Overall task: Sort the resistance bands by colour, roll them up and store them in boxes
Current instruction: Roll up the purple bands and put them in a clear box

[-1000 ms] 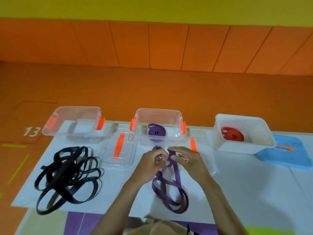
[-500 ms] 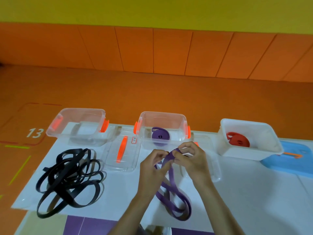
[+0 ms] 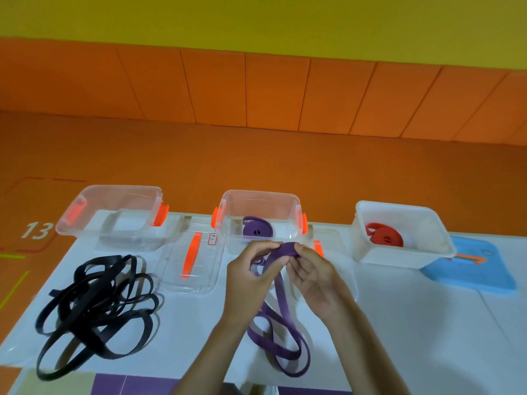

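Fingers (image 3: pixel 262 248) of left hand (image 3: pixel 248 277) and right hand (image 3: pixel 316 277) pinch the purple band (image 3: pixel 283 303) between them — loops trailing below.

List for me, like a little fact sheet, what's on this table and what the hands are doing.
hands: left hand and right hand pinch the top of the loose purple band; the rest trails on the table
middle clear box: one rolled purple band
white box: one rolled red band
left clear box: no band visible
black bands: tangled pile, unrolled
lids: off; clear lid and blue lid lie beside the boxes
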The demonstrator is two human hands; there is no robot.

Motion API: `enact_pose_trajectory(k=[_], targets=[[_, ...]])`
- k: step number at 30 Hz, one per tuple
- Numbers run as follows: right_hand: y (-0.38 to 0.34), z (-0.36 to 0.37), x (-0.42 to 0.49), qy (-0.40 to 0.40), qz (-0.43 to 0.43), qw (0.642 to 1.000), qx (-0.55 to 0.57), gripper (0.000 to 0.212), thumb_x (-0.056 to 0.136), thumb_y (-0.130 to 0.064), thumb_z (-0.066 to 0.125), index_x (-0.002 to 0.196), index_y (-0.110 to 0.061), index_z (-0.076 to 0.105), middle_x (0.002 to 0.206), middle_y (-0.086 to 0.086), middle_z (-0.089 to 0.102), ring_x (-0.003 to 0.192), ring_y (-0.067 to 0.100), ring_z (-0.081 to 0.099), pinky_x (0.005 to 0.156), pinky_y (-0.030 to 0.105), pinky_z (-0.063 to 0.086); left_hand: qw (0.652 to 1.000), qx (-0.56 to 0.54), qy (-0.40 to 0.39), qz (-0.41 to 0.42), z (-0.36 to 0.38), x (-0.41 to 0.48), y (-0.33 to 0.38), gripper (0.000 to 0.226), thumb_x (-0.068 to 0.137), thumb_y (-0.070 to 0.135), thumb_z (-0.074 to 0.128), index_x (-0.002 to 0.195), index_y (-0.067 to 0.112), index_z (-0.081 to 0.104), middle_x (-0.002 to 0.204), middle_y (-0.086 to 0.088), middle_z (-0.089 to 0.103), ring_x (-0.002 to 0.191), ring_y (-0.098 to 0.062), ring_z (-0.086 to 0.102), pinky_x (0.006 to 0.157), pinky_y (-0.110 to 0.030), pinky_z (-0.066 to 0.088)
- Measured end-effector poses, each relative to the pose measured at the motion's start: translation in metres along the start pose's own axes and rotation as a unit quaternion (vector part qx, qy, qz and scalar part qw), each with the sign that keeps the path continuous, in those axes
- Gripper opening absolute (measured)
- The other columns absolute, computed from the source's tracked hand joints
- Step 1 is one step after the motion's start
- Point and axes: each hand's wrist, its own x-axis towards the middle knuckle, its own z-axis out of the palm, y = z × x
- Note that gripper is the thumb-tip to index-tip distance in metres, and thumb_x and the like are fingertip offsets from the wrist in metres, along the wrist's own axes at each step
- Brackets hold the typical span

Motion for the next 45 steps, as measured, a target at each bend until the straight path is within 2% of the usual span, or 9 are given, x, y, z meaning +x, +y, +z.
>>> enact_pose_trajectory(k=[4,8,11,15,22,28,32,40,45], targets=[[-0.001,-0.007,-0.002,-0.011,0.015,0.999,0.043,0.039,0.08,-0.02,0.08,0.115,-0.004,0.074,0.115,0.014,0.076,0.097,0.02,0.077,0.078,0.027,0.063,0.999,0.011,0.017,0.046,0.011,0.001,-0.001,0.025,0.084,0.015,0.089,0.104,0.027,0.081,0.107,0.014,0.079,0.105,-0.016,0.075,0.09,-0.026,0.061],[-0.015,-0.016,-0.003,0.033,-0.052,0.993,-0.103,0.042,0.081,-0.03,0.075,0.113,-0.003,0.072,0.112,0.016,0.078,0.105,0.027,0.077,0.077,0.028,0.063,0.993,0.083,0.003,0.084,0.022,0.007,0.003,0.018,0.086,0.023,0.086,0.103,0.022,0.082,0.107,0.019,0.078,0.104,-0.005,0.074,0.09,-0.021,0.06],[-0.022,-0.019,-0.005,0.038,-0.09,0.975,-0.198,0.026,0.093,-0.024,0.075,0.107,-0.003,0.077,0.106,0.015,0.079,0.104,0.028,0.077,0.079,0.027,0.063,0.983,0.127,-0.002,0.131,0.023,0.009,0.001,0.016,0.087,0.021,0.084,0.103,0.023,0.081,0.108,0.024,0.076,0.104,0.002,0.071,0.092,-0.017,0.057],[-0.027,-0.015,-0.007,0.061,-0.121,0.955,-0.263,0.014,0.095,-0.02,0.076,0.104,-0.01,0.08,0.097,0.013,0.081,0.095,0.028,0.079,0.077,0.029,0.064,0.988,0.123,0.002,0.088,0.029,0.005,0.002,0.024,0.087,0.019,0.085,0.107,0.029,0.078,0.103,0.043,0.069,0.104,0.008,0.068,0.093,-0.011,0.053],[-0.032,-0.015,-0.006,0.072,-0.136,0.941,-0.302,0.006,0.089,-0.018,0.083,0.095,-0.016,0.083,0.092,0.011,0.081,0.089,0.029,0.079,0.078,0.038,0.065,0.983,0.109,0.022,0.143,0.038,0.006,-0.002,0.025,0.084,0.019,0.087,0.106,0.03,0.08,0.11,0.031,0.074,0.107,0.002,0.071,0.093,-0.015,0.055],[-0.028,-0.02,-0.004,0.088,-0.102,0.962,-0.237,0.014,0.099,-0.016,0.07,0.105,-0.006,0.077,0.097,0.017,0.079,0.092,0.031,0.079,0.076,0.032,0.061,0.996,0.028,-0.036,0.072,0.037,0.01,-0.015,0.038,0.085,0.011,0.087,0.113,0.037,0.08,0.113,0.019,0.078,0.11,-0.009,0.073,0.096,-0.017,0.055],[-0.024,-0.019,0.001,0.078,-0.09,0.959,-0.257,0.017,0.1,-0.024,0.067,0.104,-0.013,0.079,0.097,0.013,0.078,0.095,0.028,0.076,0.084,0.034,0.058,0.998,0.033,-0.034,0.049,0.034,0.014,-0.02,0.035,0.088,0.012,0.084,0.113,0.037,0.08,0.113,0.022,0.077,0.111,-0.009,0.073,0.095,-0.018,0.056],[-0.023,-0.019,0.01,0.033,-0.089,0.973,-0.209,0.01,0.097,-0.015,0.072,0.101,-0.016,0.081,0.107,0.013,0.079,0.103,0.029,0.077,0.081,0.029,0.063,0.994,0.088,-0.042,0.044,0.028,0.022,-0.019,0.042,0.093,0.027,0.08,0.11,0.064,0.068,0.114,0.034,0.072,0.114,0.001,0.067,0.096,-0.012,0.052],[-0.02,-0.016,0.016,-0.005,-0.039,0.999,-0.031,0.026,0.093,-0.012,0.073,0.116,-0.008,0.064,0.113,0.019,0.074,0.1,0.027,0.076,0.086,0.032,0.063,0.992,0.061,0.001,0.108,0.026,0.028,-0.017,0.028,0.086,0.031,0.087,0.111,0.04,0.076,0.116,0.023,0.074,0.113,-0.009,0.071,0.095,-0.014,0.052]])
